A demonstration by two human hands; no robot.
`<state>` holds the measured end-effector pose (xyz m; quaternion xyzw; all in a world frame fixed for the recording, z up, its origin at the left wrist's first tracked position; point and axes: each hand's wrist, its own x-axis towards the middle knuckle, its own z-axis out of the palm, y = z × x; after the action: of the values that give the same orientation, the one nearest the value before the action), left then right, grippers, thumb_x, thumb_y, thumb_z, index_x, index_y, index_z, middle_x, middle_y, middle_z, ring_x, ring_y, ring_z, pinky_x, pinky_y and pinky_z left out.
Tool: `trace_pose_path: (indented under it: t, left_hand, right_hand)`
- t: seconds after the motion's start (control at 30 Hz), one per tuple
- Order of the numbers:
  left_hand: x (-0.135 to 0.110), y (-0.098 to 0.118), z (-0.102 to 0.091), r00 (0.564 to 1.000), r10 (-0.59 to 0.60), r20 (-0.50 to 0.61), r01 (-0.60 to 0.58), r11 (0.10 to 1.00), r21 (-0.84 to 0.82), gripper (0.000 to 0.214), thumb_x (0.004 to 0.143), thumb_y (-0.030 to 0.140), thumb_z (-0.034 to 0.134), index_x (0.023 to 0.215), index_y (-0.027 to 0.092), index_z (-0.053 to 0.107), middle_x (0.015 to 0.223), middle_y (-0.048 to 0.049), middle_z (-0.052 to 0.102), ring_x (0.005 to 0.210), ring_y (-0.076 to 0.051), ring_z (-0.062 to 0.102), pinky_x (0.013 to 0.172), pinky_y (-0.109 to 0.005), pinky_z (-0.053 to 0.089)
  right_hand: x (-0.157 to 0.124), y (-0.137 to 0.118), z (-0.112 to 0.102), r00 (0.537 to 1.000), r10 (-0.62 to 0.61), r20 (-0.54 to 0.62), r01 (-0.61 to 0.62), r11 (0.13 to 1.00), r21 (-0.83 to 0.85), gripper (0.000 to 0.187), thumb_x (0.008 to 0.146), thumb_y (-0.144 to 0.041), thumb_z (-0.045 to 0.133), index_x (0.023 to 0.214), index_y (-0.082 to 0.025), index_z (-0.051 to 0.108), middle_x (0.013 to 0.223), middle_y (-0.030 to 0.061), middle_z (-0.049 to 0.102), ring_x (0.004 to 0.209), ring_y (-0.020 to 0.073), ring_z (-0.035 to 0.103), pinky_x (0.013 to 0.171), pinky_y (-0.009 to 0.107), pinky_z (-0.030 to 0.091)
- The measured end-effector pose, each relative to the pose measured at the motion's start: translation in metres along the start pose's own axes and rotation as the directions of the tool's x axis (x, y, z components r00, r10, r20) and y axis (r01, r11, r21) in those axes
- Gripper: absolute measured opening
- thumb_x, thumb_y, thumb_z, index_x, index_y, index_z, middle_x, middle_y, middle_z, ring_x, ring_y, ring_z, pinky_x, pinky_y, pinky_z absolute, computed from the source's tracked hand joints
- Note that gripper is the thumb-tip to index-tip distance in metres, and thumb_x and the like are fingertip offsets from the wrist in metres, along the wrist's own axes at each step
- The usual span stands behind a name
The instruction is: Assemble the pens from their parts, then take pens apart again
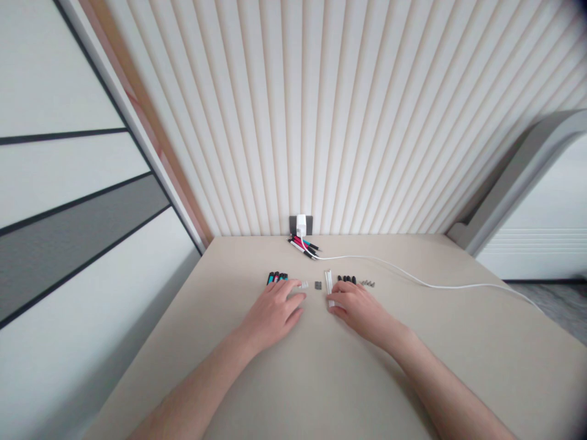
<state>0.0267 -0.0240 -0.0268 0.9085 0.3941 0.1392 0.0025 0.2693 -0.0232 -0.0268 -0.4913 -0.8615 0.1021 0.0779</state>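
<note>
My left hand [274, 311] rests low over the table, fingers apart, partly covering a row of pen barrels [277, 277] in black, blue and red. Several small clear pieces [303, 285] lie by its fingertips. Between my hands sits a cluster of small dark grey pieces [318, 285]. Thin white sticks [328, 281], which look like pen refills, lie side by side at the fingertips of my right hand [355, 305]. Its fingers are slightly bent and apart, touching the sticks' near end. Beyond that hand are several black grips or caps [347, 279] and small metallic pieces [367, 283], too small to identify.
Several pens [303, 245] lie in a pile at the table's back edge, below a white charger [301, 225] in a wall socket. Its white cable [413, 278] runs right across the beige table [293, 379]. A ribbed wall panel [293, 110] stands behind.
</note>
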Motion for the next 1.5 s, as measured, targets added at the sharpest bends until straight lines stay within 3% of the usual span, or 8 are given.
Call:
trace_pose_path:
  t: [1.2,1.5]
  left_hand:
    - [0.0001,-0.0002,0.0021,0.999,0.016,0.032,-0.016,1.000,-0.018,0.026,0.090,0.019,0.054,0.115,0.023,0.061,0.126,-0.0087,0.054,0.116,-0.026,0.052,0.101,-0.045,0.041]
    - [-0.0001,0.0006,0.0018,0.998,0.055,0.028,-0.054,0.998,-0.029,0.025,0.091,0.019,0.054,0.114,0.022,0.061,0.122,-0.0089,0.056,0.112,-0.025,0.054,0.099,-0.044,0.043]
  right_hand:
    - [-0.0004,-0.0066,-0.0029,1.000,0.006,-0.007,-0.007,0.992,-0.124,0.015,0.091,-0.020,0.056,0.089,-0.021,0.071,0.091,0.0059,0.068,0.088,0.0213,0.063,0.078,0.031,0.038]
    - [-0.0003,-0.0093,-0.0044,0.992,-0.028,-0.124,0.020,0.997,-0.071,0.019,0.095,-0.024,0.053,0.101,-0.023,0.070,0.091,0.0044,0.068,0.087,0.0192,0.063,0.078,0.030,0.038]
